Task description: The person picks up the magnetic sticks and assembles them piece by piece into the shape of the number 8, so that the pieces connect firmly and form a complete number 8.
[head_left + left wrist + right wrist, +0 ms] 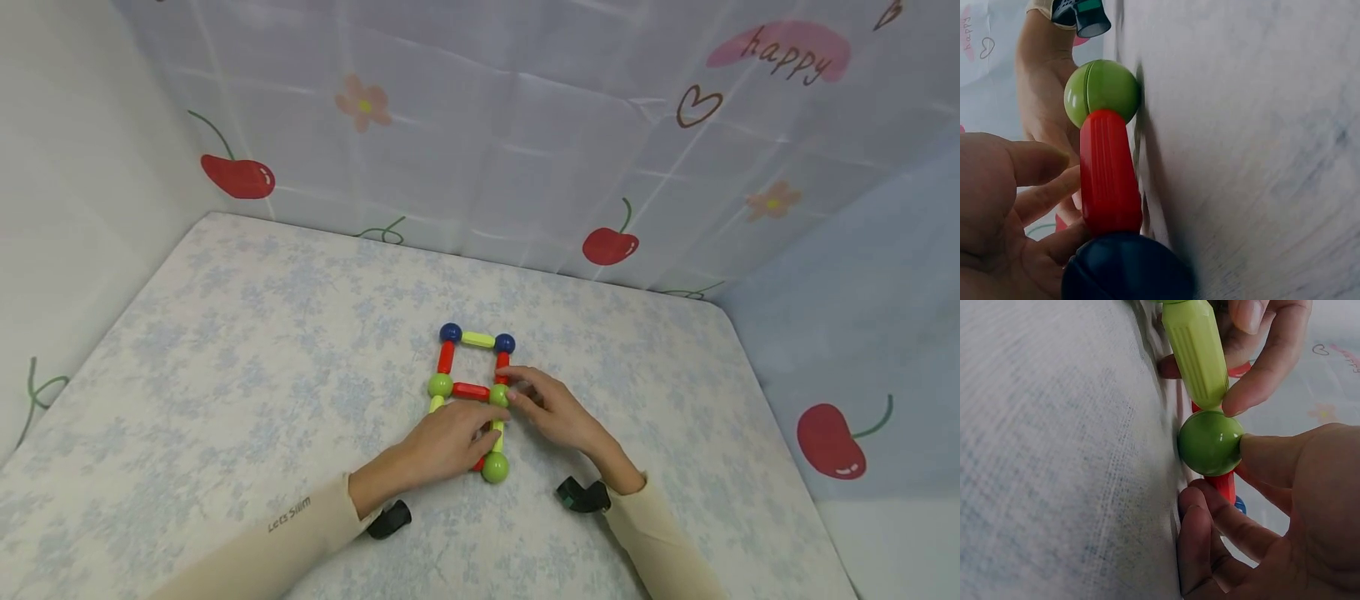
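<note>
A ladder-like frame of magnetic rods and balls lies on the table. My left hand reaches over its near part and pinches the yellow-green rod on the right side. My right hand grips the green ball at the far end of that rod, thumb on the ball and forefinger by the red rod beyond it. Another green ball forms the near right corner. In the left wrist view, a red rod joins it to a dark blue ball, which my left hand hides in the head view.
Two blue balls with a yellow-green rod between them form the far end. A green ball and a red crossbar stand midway. Black wrist cameras sit below both hands. A printed curtain hangs behind the table.
</note>
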The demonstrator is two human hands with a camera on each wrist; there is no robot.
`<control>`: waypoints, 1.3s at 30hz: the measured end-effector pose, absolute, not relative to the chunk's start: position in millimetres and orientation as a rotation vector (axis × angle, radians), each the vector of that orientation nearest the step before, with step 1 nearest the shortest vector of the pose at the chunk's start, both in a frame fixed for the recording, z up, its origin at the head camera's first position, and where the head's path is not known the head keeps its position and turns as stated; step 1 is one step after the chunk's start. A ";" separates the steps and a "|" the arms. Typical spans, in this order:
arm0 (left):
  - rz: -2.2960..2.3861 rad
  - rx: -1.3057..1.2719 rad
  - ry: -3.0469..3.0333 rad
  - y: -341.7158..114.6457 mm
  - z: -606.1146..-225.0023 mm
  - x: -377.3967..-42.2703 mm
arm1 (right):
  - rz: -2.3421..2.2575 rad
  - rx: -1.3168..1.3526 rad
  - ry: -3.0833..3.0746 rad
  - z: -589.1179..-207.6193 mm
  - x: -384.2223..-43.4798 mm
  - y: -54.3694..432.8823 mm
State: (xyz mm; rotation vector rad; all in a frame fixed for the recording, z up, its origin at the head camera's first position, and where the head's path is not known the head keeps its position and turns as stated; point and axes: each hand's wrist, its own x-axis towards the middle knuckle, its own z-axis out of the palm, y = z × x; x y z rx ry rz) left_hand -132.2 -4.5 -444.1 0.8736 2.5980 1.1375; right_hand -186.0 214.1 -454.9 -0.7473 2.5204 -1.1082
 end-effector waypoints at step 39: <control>0.926 0.700 2.585 -93.6 -438.8 -128.8 | -0.845 -0.743 2.377 -429.6 -156.2 211.3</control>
